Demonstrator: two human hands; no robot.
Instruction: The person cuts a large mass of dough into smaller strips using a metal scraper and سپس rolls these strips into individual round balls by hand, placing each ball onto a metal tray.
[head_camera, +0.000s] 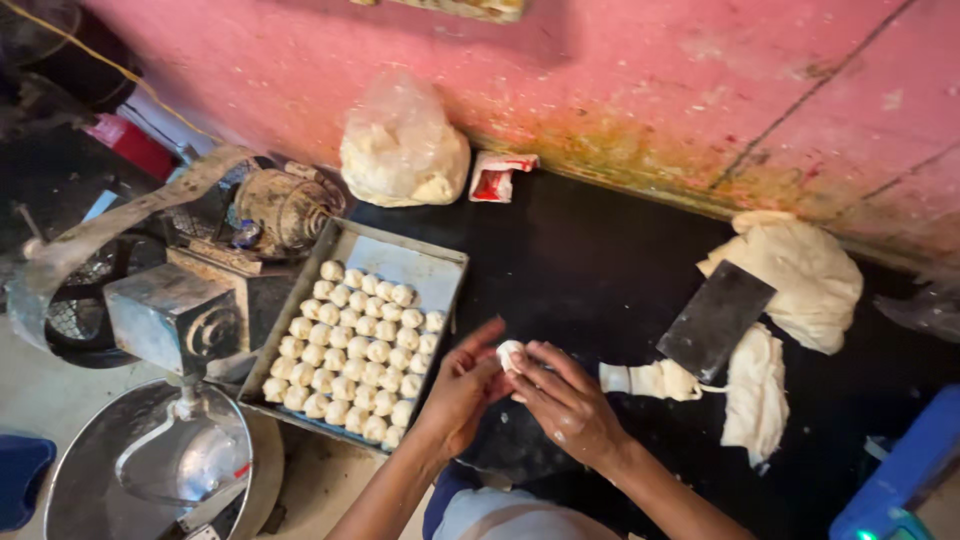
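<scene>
Pinching soft round dough ball (509, 353).

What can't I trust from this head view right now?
- Dough piece: mostly covered by the left hand and right hand; shape unclear.
- Dough slab: partly under the dark scraper.
- Blue container: cut off by the frame's right edge.
- Metal bowl: cut off at the bottom.

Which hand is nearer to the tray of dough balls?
Left. The left hand is right beside the tray edge; the right hand is farther out, over the black counter.
</scene>
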